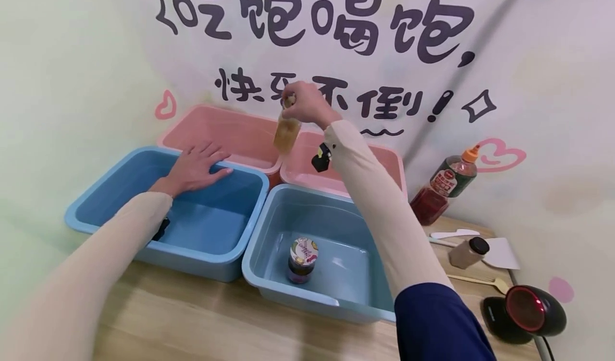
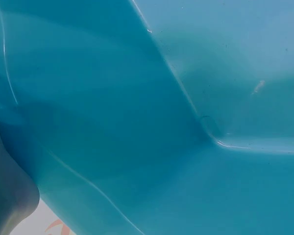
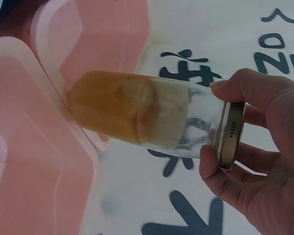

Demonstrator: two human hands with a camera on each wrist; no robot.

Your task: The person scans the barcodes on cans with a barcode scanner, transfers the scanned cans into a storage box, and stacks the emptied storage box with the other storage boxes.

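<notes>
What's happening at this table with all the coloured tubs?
A person's right hand holds a glass jar of brownish contents by its lid, up above the two pink tubs. Their left hand rests flat on the far rim of the left blue tub. A small labelled jar stands in the right blue tub.

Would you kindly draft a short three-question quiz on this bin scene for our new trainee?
1. True or false: the right hand holds a glass jar by its lid end.
2. Where does the left hand rest? A) pink bin B) left blue bin C) scanner
3. What stands in the right blue bin?

Key: 1 true; 2 B; 3 a small lidded jar.
</notes>
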